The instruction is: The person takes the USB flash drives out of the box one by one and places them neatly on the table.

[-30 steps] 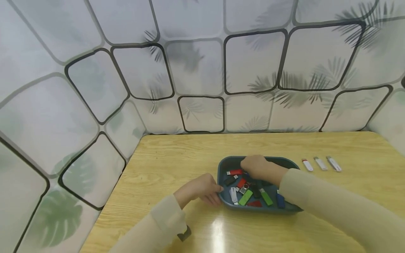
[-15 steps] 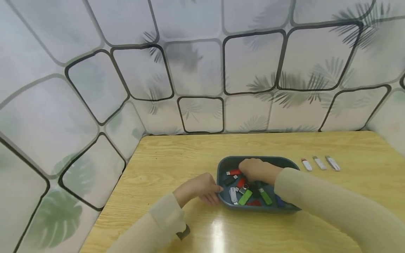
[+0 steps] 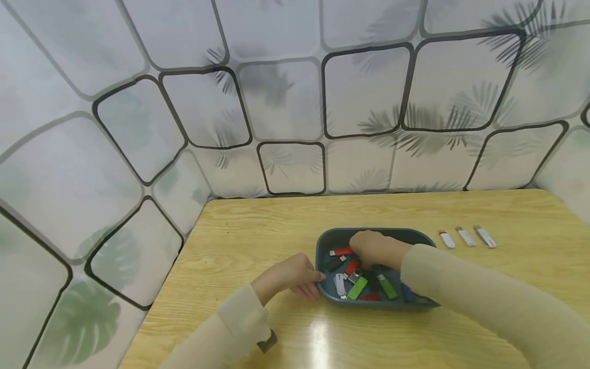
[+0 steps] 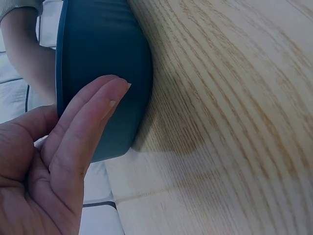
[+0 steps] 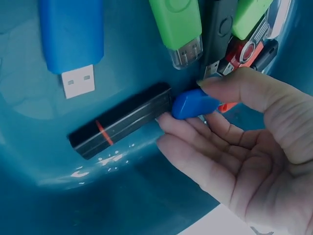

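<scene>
A dark blue-green plastic bin (image 3: pixel 369 304) stands on the table and holds several USB sticks. My left hand (image 3: pixel 295 275) grips its left end, the thumb over the rim and the fingers along the outer wall (image 4: pixel 110 54). Inside the bin, my right hand (image 3: pixel 375 249) pinches a small blue USB stick (image 5: pixel 193 104) between thumb and fingers. A black USB stick with a red band (image 5: pixel 122 120) lies right beside the fingertips. Further off in the right wrist view are a larger blue USB stick (image 5: pixel 72 36) and a green one (image 5: pixel 178 24). From the head view, the right hand hides the held stick.
To the right of the bin, three USB sticks lie in a row on the wooden table (image 3: pixel 249 230): a white one with a red end (image 3: pixel 447 240), a white one (image 3: pixel 466 237) and a silver-white one (image 3: pixel 485 237). A patterned curtain (image 3: pixel 290 102) hangs behind the table.
My right hand has shifted slightly left inside the bin, then stayed nearly in place. My left hand keeps its hold on the bin's end.
</scene>
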`<control>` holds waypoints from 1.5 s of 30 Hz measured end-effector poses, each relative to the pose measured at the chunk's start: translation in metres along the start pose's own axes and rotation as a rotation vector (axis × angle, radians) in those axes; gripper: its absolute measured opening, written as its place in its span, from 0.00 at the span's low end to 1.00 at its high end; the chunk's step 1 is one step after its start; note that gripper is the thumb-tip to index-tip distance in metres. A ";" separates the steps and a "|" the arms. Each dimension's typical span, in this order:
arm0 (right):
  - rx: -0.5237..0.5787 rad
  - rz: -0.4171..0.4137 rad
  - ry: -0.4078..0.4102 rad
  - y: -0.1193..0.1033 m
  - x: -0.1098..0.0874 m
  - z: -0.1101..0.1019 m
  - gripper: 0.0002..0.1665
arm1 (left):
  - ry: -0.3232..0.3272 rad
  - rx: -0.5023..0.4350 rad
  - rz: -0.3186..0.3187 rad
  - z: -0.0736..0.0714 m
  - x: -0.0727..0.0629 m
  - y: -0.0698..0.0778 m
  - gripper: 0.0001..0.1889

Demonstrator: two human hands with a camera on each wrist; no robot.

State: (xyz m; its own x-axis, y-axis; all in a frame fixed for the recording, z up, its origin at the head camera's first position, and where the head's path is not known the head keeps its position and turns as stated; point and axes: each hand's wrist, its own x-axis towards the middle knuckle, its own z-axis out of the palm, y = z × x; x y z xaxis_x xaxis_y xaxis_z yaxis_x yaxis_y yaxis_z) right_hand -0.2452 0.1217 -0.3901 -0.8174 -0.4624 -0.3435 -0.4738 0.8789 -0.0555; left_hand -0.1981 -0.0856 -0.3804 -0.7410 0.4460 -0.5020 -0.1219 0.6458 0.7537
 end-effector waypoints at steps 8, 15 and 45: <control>-0.005 0.025 -0.015 0.001 -0.005 -0.009 0.19 | -0.002 -0.020 0.011 -0.001 0.000 -0.005 0.14; -0.062 0.006 0.001 -0.005 -0.008 -0.015 0.16 | -0.018 -0.032 0.021 -0.004 0.002 -0.010 0.15; 0.158 0.102 0.013 0.081 -0.063 -0.069 0.13 | -0.007 0.000 0.011 -0.012 0.005 -0.012 0.16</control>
State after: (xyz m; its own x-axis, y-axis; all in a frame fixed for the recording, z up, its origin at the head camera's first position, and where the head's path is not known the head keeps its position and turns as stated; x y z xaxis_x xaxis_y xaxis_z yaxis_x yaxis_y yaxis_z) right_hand -0.2550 0.2139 -0.3086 -0.8635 -0.3702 -0.3424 -0.3315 0.9284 -0.1677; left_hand -0.2085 -0.0986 -0.3866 -0.7376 0.4574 -0.4967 -0.1142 0.6406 0.7594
